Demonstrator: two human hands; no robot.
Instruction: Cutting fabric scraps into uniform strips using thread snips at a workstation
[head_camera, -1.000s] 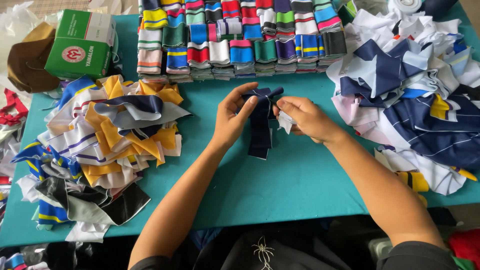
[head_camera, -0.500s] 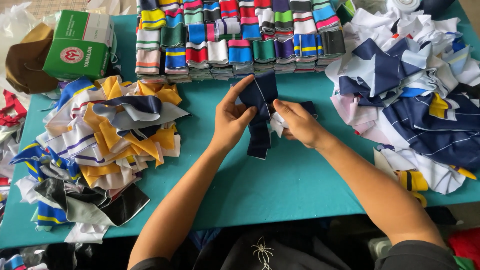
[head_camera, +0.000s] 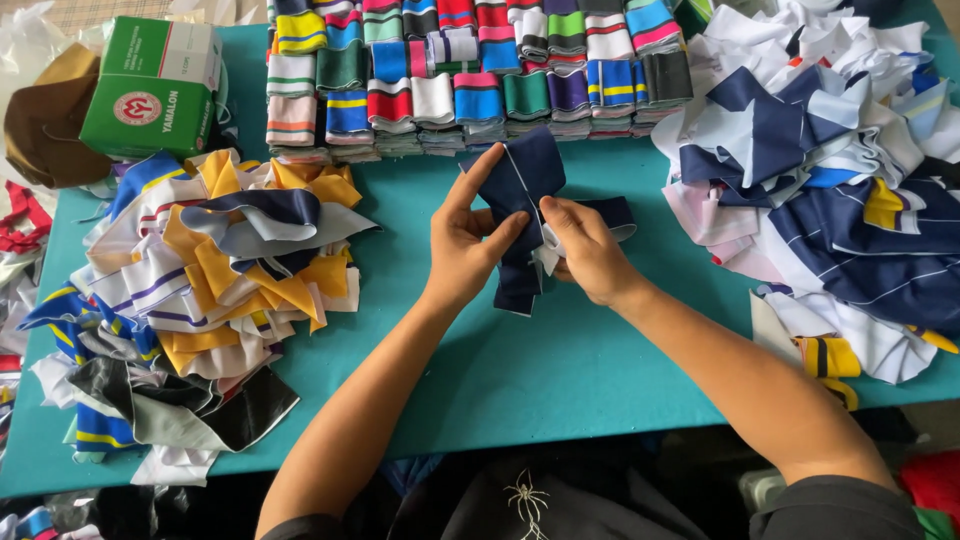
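Note:
Both hands hold a navy blue knit fabric strip (head_camera: 528, 175) with thin white lines over the middle of the teal table (head_camera: 560, 380). My left hand (head_camera: 468, 240) pinches the strip's left side, index finger stretched up along it. My right hand (head_camera: 585, 248) grips the strip's right side together with a small white piece. The strip's upper part fans out above the hands and its lower end hangs down to the table between them.
Neat rows of folded striped collars (head_camera: 450, 80) run along the far edge. A loose heap of yellow, white and navy strips (head_camera: 210, 280) lies left, a navy and white heap (head_camera: 830, 190) right. A green cardboard box (head_camera: 150, 85) and brown cloth (head_camera: 45, 120) sit far left.
The hands have lifted the navy strip and moved it away from me, toward the folded rows. Its upper end has spread open above the fingers.

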